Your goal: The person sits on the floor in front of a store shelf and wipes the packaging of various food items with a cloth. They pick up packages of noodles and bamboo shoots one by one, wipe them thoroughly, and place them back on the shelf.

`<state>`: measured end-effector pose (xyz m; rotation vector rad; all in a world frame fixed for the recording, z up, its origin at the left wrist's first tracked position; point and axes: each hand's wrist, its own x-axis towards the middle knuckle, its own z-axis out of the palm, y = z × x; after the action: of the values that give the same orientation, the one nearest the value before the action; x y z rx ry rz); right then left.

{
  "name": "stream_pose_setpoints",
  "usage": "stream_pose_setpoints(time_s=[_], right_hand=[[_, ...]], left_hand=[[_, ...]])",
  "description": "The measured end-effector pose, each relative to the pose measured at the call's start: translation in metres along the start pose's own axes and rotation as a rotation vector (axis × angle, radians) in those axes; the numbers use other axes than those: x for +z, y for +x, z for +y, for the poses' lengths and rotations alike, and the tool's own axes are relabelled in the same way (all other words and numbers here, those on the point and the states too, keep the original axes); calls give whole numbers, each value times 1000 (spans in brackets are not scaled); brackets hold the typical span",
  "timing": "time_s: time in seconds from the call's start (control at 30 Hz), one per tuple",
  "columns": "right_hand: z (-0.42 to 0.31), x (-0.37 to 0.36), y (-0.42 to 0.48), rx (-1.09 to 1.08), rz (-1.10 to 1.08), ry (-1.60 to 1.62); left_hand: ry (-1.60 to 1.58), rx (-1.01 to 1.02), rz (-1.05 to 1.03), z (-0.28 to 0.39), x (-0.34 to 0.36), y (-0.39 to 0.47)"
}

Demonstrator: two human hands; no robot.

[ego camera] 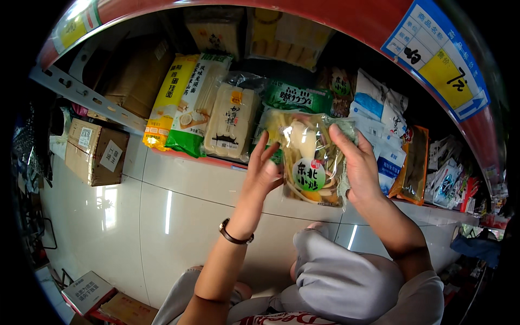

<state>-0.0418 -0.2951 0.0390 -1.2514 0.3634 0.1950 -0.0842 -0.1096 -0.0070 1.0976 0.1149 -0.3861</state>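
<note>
A clear plastic pack of mixed vegetables (pixel 293 152) with a round green-and-white label hangs in front of the shelf. My right hand (pixel 359 162) grips its right edge, with the thumb on the front. A pale green cloth (pixel 343 189) is bunched between that hand and the pack. My left hand (pixel 260 170), with a dark wristband, is just left of the pack, fingers apart and holding nothing. Behind the pack, a green food packet (pixel 298 97) is partly hidden. Left of it lies a clear pack of white rice cakes (pixel 229 122).
Noodle packs, one yellow (pixel 168 105) and one green-and-white (pixel 195 109), lie at the shelf's left. White-and-blue bags (pixel 371 109) and an orange-edged packet (pixel 414 162) stand right. The red shelf edge (pixel 345 18) arches overhead. A cardboard box (pixel 95 152) sits on the tiled floor (pixel 178 227).
</note>
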Motion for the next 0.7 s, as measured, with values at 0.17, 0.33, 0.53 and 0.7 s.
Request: stream_pose_setpoints(time_s=[0.17, 0.33, 0.53, 0.7], right_hand=[[3, 29, -23, 58, -61, 30], [33, 32, -40, -451, -365, -483], [26, 40, -15, -950, -571, -1129], [54, 30, -48, -1118, -1098, -1130]], left_hand=[[413, 504, 15, -17, 24, 2], [-245, -82, -32, -24, 1, -1], [-1035, -127, -345, -69, -15, -10], [-1133, -58, -179, -43, -21, -2]])
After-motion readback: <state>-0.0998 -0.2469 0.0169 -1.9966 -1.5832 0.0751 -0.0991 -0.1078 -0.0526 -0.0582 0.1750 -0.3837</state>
